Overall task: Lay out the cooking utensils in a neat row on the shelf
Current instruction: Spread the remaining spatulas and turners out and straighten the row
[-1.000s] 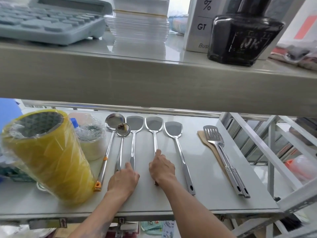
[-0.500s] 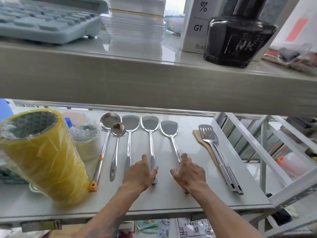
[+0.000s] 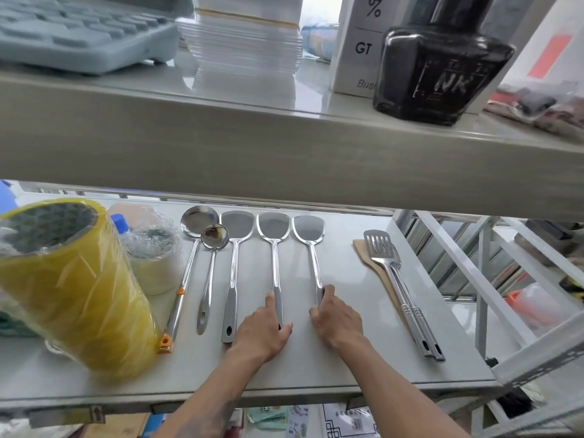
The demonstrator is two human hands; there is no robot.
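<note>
- Nearest the camera, both forearms reach in over the front edge of the shelf (image 3: 316, 371), the lower of two.
- The left hand (image 3: 264, 335) lies on the handle of the middle spatula (image 3: 274, 245), fingers loosely curled alongside it rather than wrapped round; it looks like a steadying touch, not a lift.
- The right hand (image 3: 336, 317) has thumb and fingers pinched on the handle of the right spatula (image 3: 311, 245), whose blade sits a little lower and further right than its neighbour's.
- Judgement: the step in hand is squaring these two — slide the handle ends sideways on the shelf, keep the blades level, and match the gap to the one beside the left spatula (image 3: 235, 248).
- Left of that lie the small ladle (image 3: 212, 257) and the long ladle (image 3: 192, 248); their bowls overlap, so they probably want spreading apart.
- Well to the right, the slotted turner (image 3: 388, 273) lies stacked with a second steel utensil over a wooden spatula (image 3: 363, 252), all angled — not yet in the row, and likely the biggest job left.
- At far left a yellow tape roll (image 3: 72, 289) crowds the long ladle's handle; mind it when shifting things that way.
</note>
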